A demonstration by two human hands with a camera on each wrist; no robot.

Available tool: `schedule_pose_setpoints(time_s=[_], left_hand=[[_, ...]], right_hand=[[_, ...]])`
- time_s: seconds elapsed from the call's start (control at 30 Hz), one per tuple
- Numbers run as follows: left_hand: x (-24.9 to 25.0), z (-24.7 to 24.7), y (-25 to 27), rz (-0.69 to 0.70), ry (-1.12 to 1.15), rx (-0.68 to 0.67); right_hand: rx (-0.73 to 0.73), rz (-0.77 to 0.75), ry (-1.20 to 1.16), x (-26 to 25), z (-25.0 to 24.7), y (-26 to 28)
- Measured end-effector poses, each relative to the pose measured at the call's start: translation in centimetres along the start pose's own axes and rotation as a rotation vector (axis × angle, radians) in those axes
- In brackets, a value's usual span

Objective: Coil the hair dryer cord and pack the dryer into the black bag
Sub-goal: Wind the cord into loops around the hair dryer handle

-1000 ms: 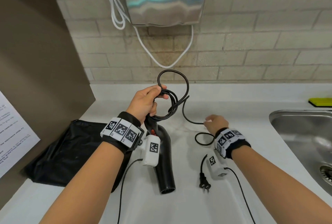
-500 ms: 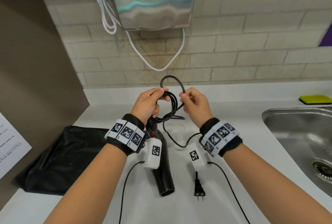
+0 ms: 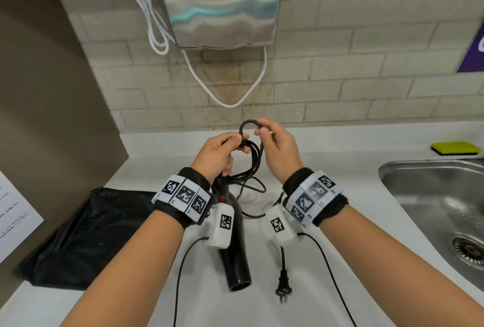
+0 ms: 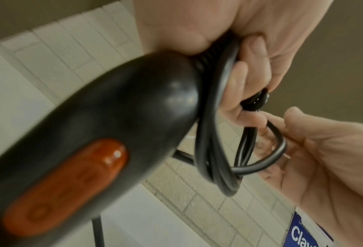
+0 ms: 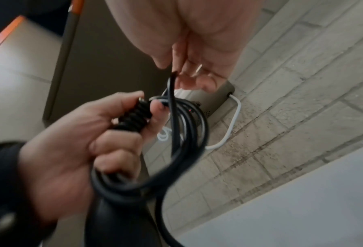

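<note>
The black hair dryer (image 3: 237, 256) hangs nozzle-down over the white counter, its orange switch (image 4: 66, 187) facing the left wrist view. My left hand (image 3: 218, 153) grips the cord coil (image 3: 251, 159) and the ribbed cord base (image 5: 137, 115) at the handle's end. My right hand (image 3: 277, 143) pinches the cord's top loop (image 3: 250, 125) just right of the left hand. Loose cord (image 3: 251, 190) trails down to the counter, and the plug (image 3: 282, 287) lies near the front. The black bag (image 3: 86, 237) lies flat at the left, its opening not visible.
A steel sink (image 3: 434, 206) is set into the counter at the right, with a yellow sponge (image 3: 455, 147) behind it. A wall hand dryer (image 3: 221, 4) with a white cable (image 3: 230, 102) hangs above. A brown partition (image 3: 47, 91) stands at the left.
My right hand left the cord on the counter, rose to the coil beside the left hand, and now pinches its top loop. The plug has been drawn along the counter.
</note>
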State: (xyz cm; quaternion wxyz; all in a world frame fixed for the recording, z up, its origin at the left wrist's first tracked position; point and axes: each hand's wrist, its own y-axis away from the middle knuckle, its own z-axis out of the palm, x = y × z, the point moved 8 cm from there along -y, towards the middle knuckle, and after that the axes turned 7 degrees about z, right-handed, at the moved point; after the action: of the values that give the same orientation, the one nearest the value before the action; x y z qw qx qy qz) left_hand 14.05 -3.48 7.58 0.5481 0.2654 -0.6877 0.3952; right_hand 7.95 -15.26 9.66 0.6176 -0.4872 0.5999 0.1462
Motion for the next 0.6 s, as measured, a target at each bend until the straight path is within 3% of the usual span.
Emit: schedule_pose_setpoints(time_s=[0.2,0.37,0.6], left_hand=[[-0.1,-0.3,-0.3,0.001,0.015,0.034],[-0.1,-0.6,-0.2,0.018,0.055,0.044],[0.0,-0.9,-0.1,0.054,0.035,0.072]], right_hand=[[-0.037,0.063,-0.161,0.5,1.3,0.4],[-0.066,-0.046,-0.025,0.6,2.8,2.8],[-0.042,-0.106,-0.051,0.2,2.7,2.5]])
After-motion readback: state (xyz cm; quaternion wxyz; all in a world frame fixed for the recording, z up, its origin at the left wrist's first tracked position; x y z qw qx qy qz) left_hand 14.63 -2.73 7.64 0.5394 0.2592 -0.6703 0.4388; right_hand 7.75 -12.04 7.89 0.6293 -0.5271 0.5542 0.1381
